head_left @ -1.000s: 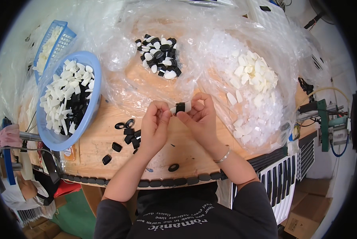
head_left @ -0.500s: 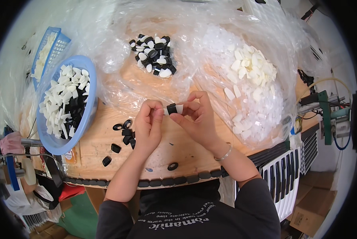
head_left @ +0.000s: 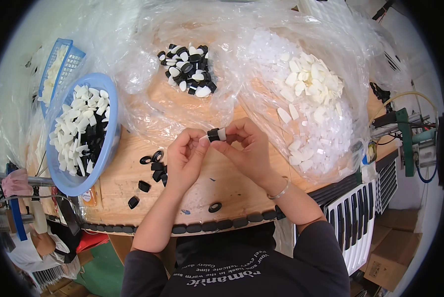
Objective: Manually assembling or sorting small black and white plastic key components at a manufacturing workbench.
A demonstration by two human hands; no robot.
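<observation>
Above the middle of the wooden table, my left hand (head_left: 185,157) and my right hand (head_left: 249,149) pinch one small part between them. The part is a white plastic piece (head_left: 222,134) with a black ring (head_left: 213,134) around it. My left fingertips grip its left end; the right thumb and fingers close on its right end. Beside my left forearm lie several loose black rings and caps (head_left: 143,186). Nearer me, a single black ring (head_left: 215,207) rests on the wood.
A blue basin (head_left: 114,126) of white and black pieces stands at left, with a blue basket (head_left: 73,59) behind it. Farther back is a pile of black-and-white parts (head_left: 187,69). Cream pieces (head_left: 313,76) lie on plastic film at right. Black pads (head_left: 209,226) line the front edge.
Both hands stay at nearly the same spot, still holding the part. The right fingers have curled in closer around its right end. The view has shifted slightly.
</observation>
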